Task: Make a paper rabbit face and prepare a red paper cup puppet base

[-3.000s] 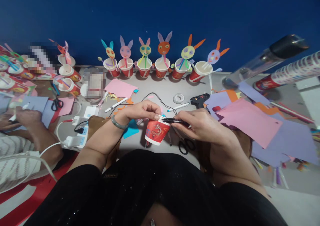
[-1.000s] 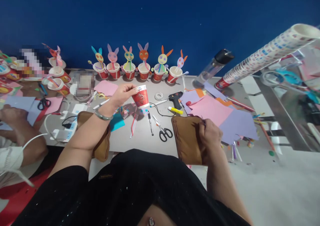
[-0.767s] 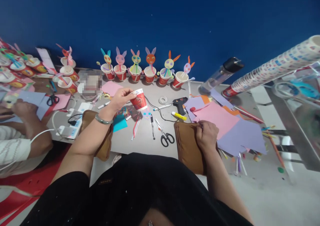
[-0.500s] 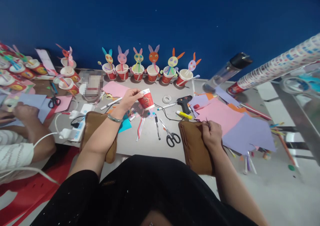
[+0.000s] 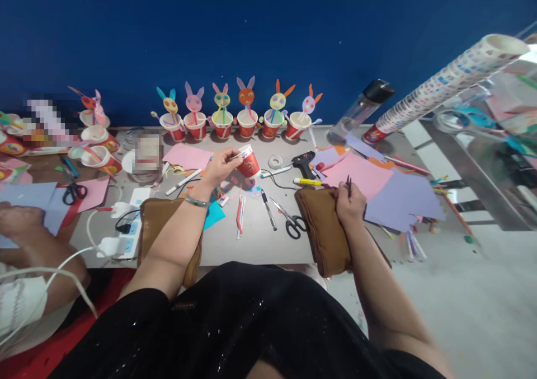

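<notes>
My left hand is closed on the rim of a red paper cup, held tilted above the table. My right hand is closed around a small dark tool with pointed tips; the rest of it is hidden in the fist, which rests over the brown cushion. Between the hands lie black-handled scissors, a black pen and red and white strips. A yellow cutter-like tool and a black glue gun are left of my right hand.
Several cups with paper rabbit figures line the blue wall. A stack of cups leans beside a clear bottle. Coloured paper lies right. A power strip and a co-worker's arm are at left.
The view has shifted a little to the right. My left hand still holds the cup, and the dark tool's tips in my right hand now show more clearly.
</notes>
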`<state>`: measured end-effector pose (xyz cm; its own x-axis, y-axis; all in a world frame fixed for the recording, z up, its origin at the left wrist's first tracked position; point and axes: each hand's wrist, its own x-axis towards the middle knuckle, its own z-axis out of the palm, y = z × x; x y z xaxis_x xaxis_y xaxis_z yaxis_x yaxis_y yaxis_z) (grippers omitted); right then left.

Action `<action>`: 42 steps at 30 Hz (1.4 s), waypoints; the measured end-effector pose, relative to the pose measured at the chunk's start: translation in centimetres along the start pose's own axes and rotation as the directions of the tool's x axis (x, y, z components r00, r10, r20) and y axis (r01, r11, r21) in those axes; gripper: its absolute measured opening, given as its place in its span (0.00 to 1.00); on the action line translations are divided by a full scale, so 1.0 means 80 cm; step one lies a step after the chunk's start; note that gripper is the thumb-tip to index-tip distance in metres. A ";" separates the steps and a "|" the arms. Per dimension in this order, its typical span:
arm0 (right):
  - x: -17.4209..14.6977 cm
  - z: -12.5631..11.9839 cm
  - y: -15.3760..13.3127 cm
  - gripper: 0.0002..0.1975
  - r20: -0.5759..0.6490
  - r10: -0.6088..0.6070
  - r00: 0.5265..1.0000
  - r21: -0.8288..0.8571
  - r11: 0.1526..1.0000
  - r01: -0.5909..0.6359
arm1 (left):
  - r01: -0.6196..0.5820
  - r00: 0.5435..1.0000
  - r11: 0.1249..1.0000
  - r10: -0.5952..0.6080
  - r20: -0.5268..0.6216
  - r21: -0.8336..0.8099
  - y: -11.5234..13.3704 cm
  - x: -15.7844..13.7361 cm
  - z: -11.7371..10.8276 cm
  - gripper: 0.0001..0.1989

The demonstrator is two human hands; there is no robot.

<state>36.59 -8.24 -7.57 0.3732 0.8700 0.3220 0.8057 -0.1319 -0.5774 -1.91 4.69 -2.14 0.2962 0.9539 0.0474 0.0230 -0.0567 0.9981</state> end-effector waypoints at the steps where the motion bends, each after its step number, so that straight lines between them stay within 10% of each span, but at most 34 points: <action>1: 0.000 0.000 -0.003 0.20 -0.018 0.031 0.999 0.025 0.999 -0.031 | -0.029 0.999 0.999 0.030 -0.026 0.040 0.000 0.001 -0.001 0.15; 8: 0.002 0.001 -0.012 0.18 -0.026 0.057 0.998 0.021 0.998 -0.056 | -0.200 0.946 0.883 0.286 -0.149 0.425 0.002 0.007 0.002 0.04; 16: 0.009 0.000 -0.025 0.15 0.152 -0.178 0.972 -0.267 0.940 0.214 | -0.234 0.852 0.749 0.465 -0.240 0.619 -0.009 0.011 -0.002 0.04; 23: 0.015 -0.005 -0.030 0.18 0.359 -0.397 0.845 -0.416 0.742 0.525 | -0.176 0.889 0.700 0.415 -0.193 0.692 -0.013 0.002 0.010 0.03; 42: 0.022 -0.006 -0.029 0.24 0.377 -0.414 0.829 -0.362 0.758 0.543 | -0.268 0.898 0.613 0.439 -0.038 0.743 -0.007 -0.014 0.030 0.06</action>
<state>35.60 -6.62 -5.25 -0.1976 0.9546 0.2231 0.9796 0.2007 0.0086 0.05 2.91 -2.82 0.2394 0.8425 0.4825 0.6443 -0.5097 0.5702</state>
